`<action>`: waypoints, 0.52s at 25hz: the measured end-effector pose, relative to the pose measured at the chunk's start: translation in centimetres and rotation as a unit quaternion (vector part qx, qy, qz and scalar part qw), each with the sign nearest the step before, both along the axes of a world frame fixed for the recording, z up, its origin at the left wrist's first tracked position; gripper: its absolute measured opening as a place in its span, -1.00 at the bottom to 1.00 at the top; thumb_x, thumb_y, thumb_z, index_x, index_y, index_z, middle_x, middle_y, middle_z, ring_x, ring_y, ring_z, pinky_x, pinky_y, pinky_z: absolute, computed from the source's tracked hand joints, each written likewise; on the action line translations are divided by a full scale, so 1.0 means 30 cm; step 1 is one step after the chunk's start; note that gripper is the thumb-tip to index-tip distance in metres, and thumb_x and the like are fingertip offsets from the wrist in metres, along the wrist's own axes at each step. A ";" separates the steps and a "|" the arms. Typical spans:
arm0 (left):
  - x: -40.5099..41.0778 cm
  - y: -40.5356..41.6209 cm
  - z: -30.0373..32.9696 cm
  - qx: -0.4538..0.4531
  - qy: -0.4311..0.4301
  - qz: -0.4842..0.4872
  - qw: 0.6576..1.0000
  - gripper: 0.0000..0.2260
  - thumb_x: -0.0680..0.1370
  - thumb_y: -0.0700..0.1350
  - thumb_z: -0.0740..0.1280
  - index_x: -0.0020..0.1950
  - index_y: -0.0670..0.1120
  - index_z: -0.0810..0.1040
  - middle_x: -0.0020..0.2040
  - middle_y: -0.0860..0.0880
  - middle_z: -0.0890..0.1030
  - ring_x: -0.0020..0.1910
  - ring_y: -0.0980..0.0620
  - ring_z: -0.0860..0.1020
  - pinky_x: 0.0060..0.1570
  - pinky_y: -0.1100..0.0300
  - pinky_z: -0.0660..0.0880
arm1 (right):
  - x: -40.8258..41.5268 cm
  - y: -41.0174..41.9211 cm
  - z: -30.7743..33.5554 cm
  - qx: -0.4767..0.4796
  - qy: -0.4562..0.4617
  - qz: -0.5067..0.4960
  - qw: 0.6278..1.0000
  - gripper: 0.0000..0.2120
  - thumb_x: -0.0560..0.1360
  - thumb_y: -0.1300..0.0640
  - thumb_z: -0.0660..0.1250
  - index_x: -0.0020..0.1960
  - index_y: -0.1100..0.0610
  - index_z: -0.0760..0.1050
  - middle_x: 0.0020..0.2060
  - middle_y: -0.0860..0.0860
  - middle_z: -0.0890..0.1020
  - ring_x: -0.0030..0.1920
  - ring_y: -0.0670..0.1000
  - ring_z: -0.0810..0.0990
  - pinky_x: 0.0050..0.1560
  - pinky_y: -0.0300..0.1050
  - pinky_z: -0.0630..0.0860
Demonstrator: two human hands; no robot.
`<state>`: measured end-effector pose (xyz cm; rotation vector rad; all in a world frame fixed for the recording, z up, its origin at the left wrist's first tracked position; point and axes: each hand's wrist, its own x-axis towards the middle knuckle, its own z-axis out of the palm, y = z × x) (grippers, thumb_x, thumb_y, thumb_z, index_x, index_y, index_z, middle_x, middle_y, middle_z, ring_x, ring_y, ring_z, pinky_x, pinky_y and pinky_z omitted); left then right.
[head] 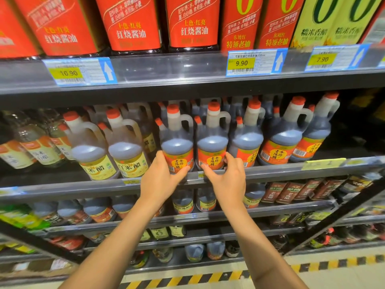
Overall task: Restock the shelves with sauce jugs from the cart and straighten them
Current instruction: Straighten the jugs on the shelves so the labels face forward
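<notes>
Dark sauce jugs with red caps and orange labels stand in a row at the front of the middle shelf [270, 174]. My left hand [160, 178] grips the base of one jug [177, 142], fingers on its left side and thumb across the label. My right hand [227, 178] holds the neighbouring jug [212, 140] the same way, thumb on its label front and fingers round its right side. Both jugs stand upright, side by side, handles pointing right. More orange-label jugs [285, 138] stand to the right. No cart is in view.
Yellow-label vinegar jugs [127, 151] stand left of the held pair, clear bottles further left. Red soy sauce containers [193, 24] fill the shelf above, with price tags [241, 63] on its edge. Lower shelves hold smaller jugs and packets. Yellow-black floor tape [312, 265] runs below.
</notes>
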<state>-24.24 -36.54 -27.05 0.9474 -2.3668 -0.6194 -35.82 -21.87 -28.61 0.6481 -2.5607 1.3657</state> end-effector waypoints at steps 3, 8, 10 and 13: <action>-0.002 -0.003 -0.004 -0.007 -0.002 0.000 1.000 -0.44 0.42 0.38 0.38 0.13 -0.01 0.32 0.06 -0.01 0.63 0.00 -0.07 0.64 -0.20 -0.03 0.61 | 0.001 0.001 -0.005 -0.017 0.004 0.000 1.000 -0.27 0.41 -0.21 0.53 0.43 0.16 0.46 0.01 0.02 0.50 0.05 0.02 0.52 -0.13 -0.16 0.42; -0.003 -0.012 -0.006 -0.019 -0.004 0.000 1.000 -0.44 0.42 0.39 0.37 0.09 -0.01 0.31 0.02 0.00 0.62 -0.04 -0.07 0.65 -0.25 0.01 0.59 | -0.006 0.006 -0.004 -0.019 0.008 0.006 1.000 -0.29 0.40 -0.18 0.54 0.40 0.18 0.48 0.00 0.03 0.50 0.02 0.02 0.52 -0.12 -0.17 0.41; -0.003 -0.011 -0.009 -0.021 -0.005 0.006 1.000 -0.45 0.42 0.40 0.36 0.07 0.00 0.30 0.00 0.01 0.62 -0.06 -0.07 0.65 -0.26 0.01 0.59 | -0.006 0.005 -0.004 -0.028 0.004 0.006 1.000 -0.32 0.40 -0.16 0.55 0.38 0.17 0.49 0.00 0.01 0.50 0.01 0.01 0.52 -0.12 -0.18 0.41; -0.003 -0.007 -0.011 -0.021 -0.004 0.010 1.000 -0.45 0.42 0.41 0.36 0.07 0.01 0.30 -0.02 0.01 0.62 -0.07 -0.09 0.65 -0.26 -0.01 0.60 | -0.001 -0.004 -0.005 -0.045 -0.012 0.001 0.999 -0.37 0.39 -0.14 0.56 0.33 0.15 0.51 0.00 -0.01 0.50 0.02 0.00 0.52 -0.12 -0.19 0.41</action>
